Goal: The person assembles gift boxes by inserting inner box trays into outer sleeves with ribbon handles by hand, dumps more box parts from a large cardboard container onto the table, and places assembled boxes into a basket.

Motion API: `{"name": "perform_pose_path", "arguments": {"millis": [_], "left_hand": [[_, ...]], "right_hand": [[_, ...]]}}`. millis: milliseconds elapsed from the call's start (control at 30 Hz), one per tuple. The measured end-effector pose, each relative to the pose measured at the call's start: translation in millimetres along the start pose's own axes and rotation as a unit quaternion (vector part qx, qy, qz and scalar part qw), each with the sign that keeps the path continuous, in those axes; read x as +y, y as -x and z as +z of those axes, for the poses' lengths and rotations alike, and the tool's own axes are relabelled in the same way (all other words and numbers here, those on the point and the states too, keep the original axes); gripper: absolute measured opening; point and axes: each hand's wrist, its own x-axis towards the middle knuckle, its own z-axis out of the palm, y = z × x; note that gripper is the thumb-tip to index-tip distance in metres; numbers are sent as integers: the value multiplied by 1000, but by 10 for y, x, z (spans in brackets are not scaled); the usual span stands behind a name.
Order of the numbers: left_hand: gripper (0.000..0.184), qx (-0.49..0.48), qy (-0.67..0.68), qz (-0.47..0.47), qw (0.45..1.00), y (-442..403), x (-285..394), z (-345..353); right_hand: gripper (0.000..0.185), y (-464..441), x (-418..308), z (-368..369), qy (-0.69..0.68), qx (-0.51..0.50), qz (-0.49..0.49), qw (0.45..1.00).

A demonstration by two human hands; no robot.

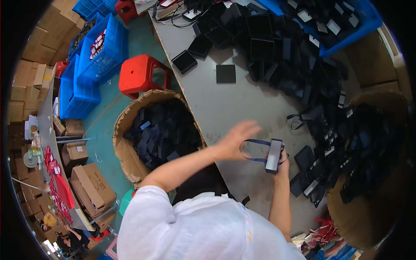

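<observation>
My right hand [284, 164] is closed around the edge of a small dark box [274, 156], which shows a pale grey face upward. From the box a navy ribbon loop [255, 141] stretches left to my left hand [237, 139]. That hand is slightly blurred, its fingers spread apart; the loop's end lies at its thumb side, and I cannot tell whether they touch. Both hands are above the grey table [234, 108]. Right of the box lie several dark boxes with ribbons [305, 158]. Farther off, a flat black square piece [225, 73] lies on the table.
A large pile of black open boxes [260, 39] covers the table's far side. Cardboard drums of dark pieces stand left [125, 125] and right [342, 203]. A red stool [138, 73] and blue crates [99, 56] are at left. Other people [71, 238] sit far lower left.
</observation>
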Motion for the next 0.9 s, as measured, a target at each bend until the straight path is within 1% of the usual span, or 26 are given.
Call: {"name": "perform_pose_path", "arguments": {"millis": [33,67,100,133,167,233,300,333,367,400,433,467,500,533,567,633,700,767,800,833,900], "left_hand": [[85,24,-57,-50,997,-47,-302,-184],[78,96,-104,-58,988,-83,-809,-316],[72,162,-154,-113,968,-187,-1178,-593],[76,178,-317,-166,916,-286,-1512,-907],[84,231,-369,-169,884,-377,-1727,-1271],[91,257,-439,-302,806,-483,-2104,-1756],[92,194,-344,-454,798,-542,-2323,-2046],[90,189,-327,-447,811,-479,-2217,-2004],[88,187,-309,-441,821,-450,-2152,-1906],[81,256,-343,-373,823,-340,-1995,-1603],[78,285,-293,-344,845,-273,-1649,-1372],[81,286,-241,-313,873,-177,-1333,-1064],[85,260,-204,-232,915,-62,-1114,-710],[89,197,-169,-210,943,39,-839,-410],[91,163,-159,-174,958,164,-658,-120],[91,73,-121,-140,980,357,-532,251],[91,-3,-152,-113,982,558,-593,306],[89,-76,-226,-71,969,715,-623,188],[83,-131,-245,-85,957,746,-561,65],[75,-79,-246,-70,963,830,-577,63],[72,36,-227,-111,967,897,-483,33]], "right_hand": [[42,36,-92,16,-12,24,-21,999],[41,16,-135,-30,-8,45,-23,999],[40,2,-175,-120,-3,65,-24,998],[41,-99,-133,-327,0,59,-43,997],[40,-108,-153,-401,6,74,-30,997],[38,-86,-188,-432,-21,97,-16,995],[36,-25,-227,-321,-23,99,-16,995],[41,-56,-208,-416,-3,86,-18,996],[40,-122,-173,-467,-18,74,-21,997],[39,-136,-164,-392,-9,82,-13,996],[39,-125,-178,-308,-2,91,-8,996],[39,-116,-195,-295,19,61,-4,998],[38,-132,-186,-264,21,52,-4,998],[38,-204,-173,-379,36,31,-1,999],[39,-260,-158,-481,52,9,1,999],[39,-170,-173,-330,78,15,-1,997],[40,-70,-161,-311,94,25,-14,995],[42,34,-145,-390,113,23,-33,993],[42,88,-112,-404,109,20,-39,993],[43,155,-71,-415,105,33,-38,993],[45,263,2,-448,104,60,-48,992]]}}
